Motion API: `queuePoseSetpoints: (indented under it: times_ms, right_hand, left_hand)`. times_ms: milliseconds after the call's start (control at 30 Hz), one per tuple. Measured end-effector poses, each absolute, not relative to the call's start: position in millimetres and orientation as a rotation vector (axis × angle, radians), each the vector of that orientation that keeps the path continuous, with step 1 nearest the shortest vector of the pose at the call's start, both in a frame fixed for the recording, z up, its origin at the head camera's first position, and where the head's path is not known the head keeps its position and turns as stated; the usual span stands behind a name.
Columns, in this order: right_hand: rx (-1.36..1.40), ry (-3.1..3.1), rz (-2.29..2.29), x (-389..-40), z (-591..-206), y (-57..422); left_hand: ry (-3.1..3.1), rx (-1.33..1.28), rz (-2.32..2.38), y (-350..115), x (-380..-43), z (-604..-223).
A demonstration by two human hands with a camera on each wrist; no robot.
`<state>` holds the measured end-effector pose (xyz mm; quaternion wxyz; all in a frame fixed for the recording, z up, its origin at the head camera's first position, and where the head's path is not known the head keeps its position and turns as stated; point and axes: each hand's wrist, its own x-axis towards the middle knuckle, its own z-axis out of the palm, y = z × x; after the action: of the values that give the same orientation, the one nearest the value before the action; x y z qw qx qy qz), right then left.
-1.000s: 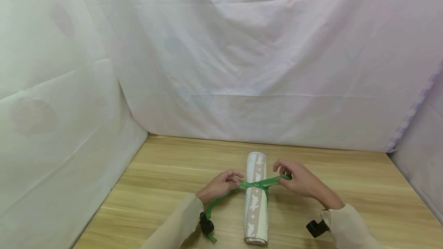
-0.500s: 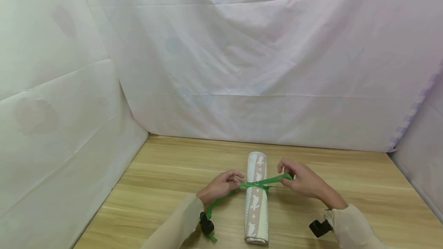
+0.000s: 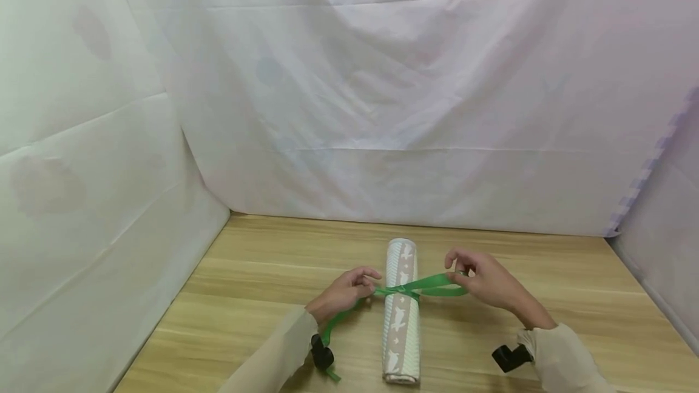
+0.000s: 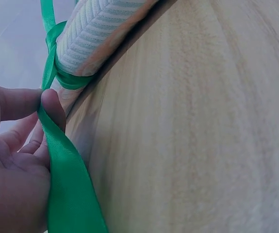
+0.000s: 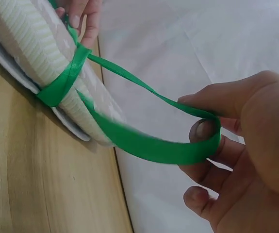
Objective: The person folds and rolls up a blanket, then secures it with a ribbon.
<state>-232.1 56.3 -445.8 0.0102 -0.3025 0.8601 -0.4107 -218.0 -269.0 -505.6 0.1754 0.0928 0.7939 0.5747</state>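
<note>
A rolled towel (image 3: 401, 326), pale green and white with a pinkish band of white animal shapes, lies on the table. Around its middle runs a green ribbon (image 3: 434, 282), crossed or knotted on top. To the left of the roll, my left hand (image 3: 341, 292) pinches one length of ribbon between thumb and a finger; the tail hangs down past the wrist. On the other side, my right hand (image 3: 488, 279) holds a ribbon loop, stretched out from the knot. The right wrist view shows the loop (image 5: 151, 148) bent round a finger, with the thumb (image 5: 217, 99) against its upper strand.
The wood-grain table (image 3: 262, 259) extends around the towel. Whitish cloth hangs as a back wall (image 3: 382, 108) and a left wall (image 3: 82, 199). A black wrist camera (image 3: 322, 353) sits at the left sleeve, another black camera (image 3: 510, 358) at the right sleeve.
My right hand has drawn slightly to the right, and the ribbon loop has lengthened and spread wider. The left hand keeps its pinch almost in place.
</note>
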Motion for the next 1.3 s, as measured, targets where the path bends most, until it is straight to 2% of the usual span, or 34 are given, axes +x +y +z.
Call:
queuePoseSetpoints:
  times_ms: [333, 667, 1033, 1300]
  right_hand:
    - [-0.956, 2.501, -1.471, -228.1, -450.5, 67.5]
    - [-0.857, 2.556, -1.481, -222.4, -457.6, 79.4]
    - [-0.929, 2.559, -1.489, -215.3, -471.4, 86.7]
    - [-0.833, 2.510, -1.498, -213.6, -479.0, 90.2]
  left_hand:
    - [2.255, 0.294, 1.626, -275.1, -219.4, -503.6]
    - [2.267, 0.292, 1.603, -284.4, -221.3, -498.7]
    - [2.253, 0.283, 1.590, -287.7, -222.3, -495.3]
    - [2.259, 0.297, 1.580, -289.6, -223.1, -493.5]
